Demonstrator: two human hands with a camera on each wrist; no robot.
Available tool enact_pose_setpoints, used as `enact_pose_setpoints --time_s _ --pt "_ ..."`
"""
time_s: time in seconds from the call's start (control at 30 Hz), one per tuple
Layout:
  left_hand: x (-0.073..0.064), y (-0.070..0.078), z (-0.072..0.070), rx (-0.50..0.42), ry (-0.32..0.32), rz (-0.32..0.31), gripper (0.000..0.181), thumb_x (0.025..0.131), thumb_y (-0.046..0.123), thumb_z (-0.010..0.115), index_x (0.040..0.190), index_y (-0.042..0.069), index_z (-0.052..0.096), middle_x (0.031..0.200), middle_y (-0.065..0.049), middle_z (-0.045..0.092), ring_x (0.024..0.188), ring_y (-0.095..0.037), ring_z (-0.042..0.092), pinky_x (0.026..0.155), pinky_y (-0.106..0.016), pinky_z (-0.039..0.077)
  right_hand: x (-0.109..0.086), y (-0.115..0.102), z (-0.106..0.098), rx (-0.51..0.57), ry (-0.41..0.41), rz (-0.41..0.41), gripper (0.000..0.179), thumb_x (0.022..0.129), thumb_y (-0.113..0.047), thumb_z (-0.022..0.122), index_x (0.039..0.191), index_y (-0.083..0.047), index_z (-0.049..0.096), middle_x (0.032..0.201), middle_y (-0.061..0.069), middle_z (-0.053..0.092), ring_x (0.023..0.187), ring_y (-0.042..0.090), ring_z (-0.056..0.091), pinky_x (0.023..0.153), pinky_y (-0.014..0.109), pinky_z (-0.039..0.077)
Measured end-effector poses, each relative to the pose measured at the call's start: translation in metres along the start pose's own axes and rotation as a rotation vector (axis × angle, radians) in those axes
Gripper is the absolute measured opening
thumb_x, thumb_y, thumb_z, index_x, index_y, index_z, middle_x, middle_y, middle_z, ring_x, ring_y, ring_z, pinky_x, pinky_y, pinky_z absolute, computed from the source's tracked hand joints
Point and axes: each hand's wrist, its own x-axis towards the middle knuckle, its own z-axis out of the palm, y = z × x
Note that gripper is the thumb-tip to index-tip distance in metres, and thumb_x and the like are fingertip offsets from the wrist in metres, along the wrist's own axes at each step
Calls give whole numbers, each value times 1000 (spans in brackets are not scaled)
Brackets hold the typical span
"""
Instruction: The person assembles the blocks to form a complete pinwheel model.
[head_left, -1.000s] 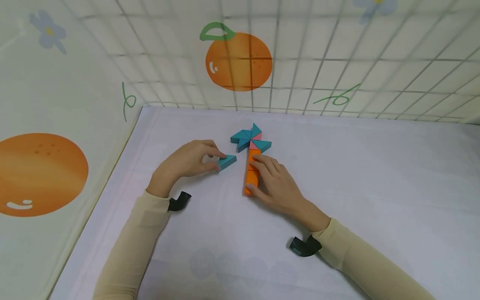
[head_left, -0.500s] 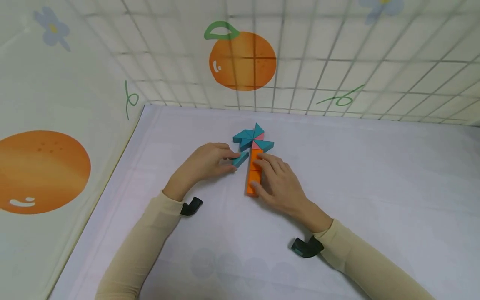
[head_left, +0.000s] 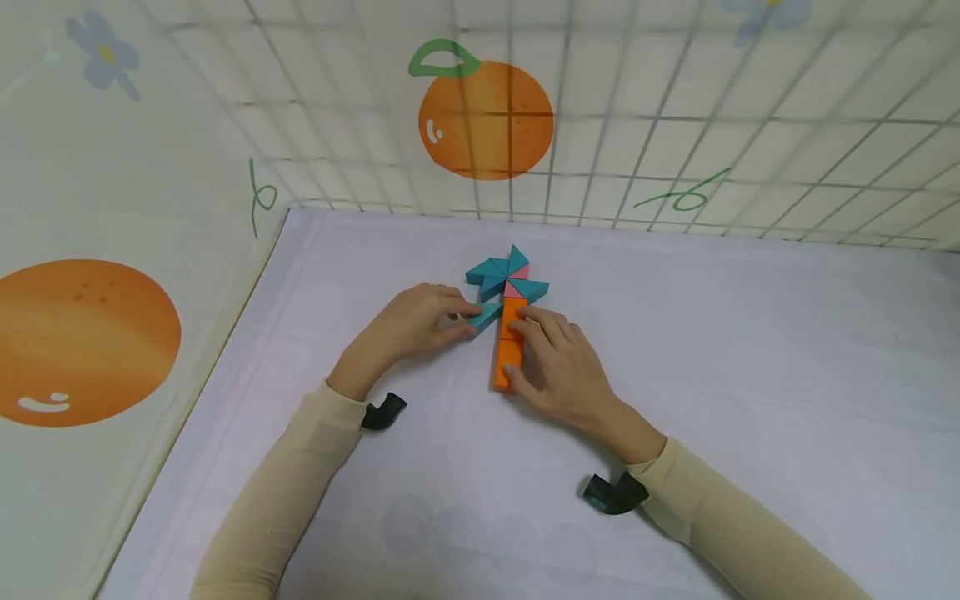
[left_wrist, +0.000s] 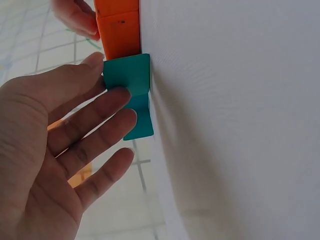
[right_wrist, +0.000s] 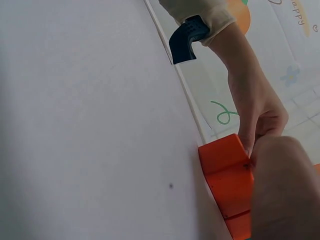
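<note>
My left hand (head_left: 431, 321) pinches a teal triangular block (head_left: 486, 317) between thumb and fingers. In the left wrist view this teal block (left_wrist: 132, 72) stands right against an orange block (left_wrist: 119, 36). Two orange blocks (head_left: 508, 363) lie end to end as a stem. Above them several teal triangular blocks (head_left: 491, 268) and pink triangular blocks (head_left: 513, 290) form a pinwheel. My right hand (head_left: 558, 362) rests along the stem's right side, its relaxed fingertips touching the upper block and its thumb the lower one. In the right wrist view the thumb hides part of the orange blocks (right_wrist: 227, 170).
A white cloth (head_left: 712, 358) covers the table. Behind it rises a backdrop (head_left: 600, 108) with a printed grid and oranges, and another panel (head_left: 210, 150) stands on the left. Dark curved devices (head_left: 615, 493) sit at both wrists.
My left hand has carried the teal triangular block rightward, up to the left side of the upper orange block. The right hand has stayed on the orange stem.
</note>
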Motion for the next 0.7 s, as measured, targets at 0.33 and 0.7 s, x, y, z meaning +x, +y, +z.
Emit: enact_pose_setpoints --time_s 0.33,0.7 --pt "4 2 7 50 66 17 29 87 26 76 111 11 75 97 -2 75 87 -17 67 85 -36 55 0 1 0 -16 -22 -1 53 88 -40 55 128 -5 58 137 14 51 124 31 49 100 47 46" --pt "7 6 13 90 125 52 28 86 28 76 107 10 76 93 -2 74 82 -17 66 82 -34 55 0 1 0 -20 -42 3 52 89 -40 56 127 -5 58 137 14 50 122 31 50 99 47 46"
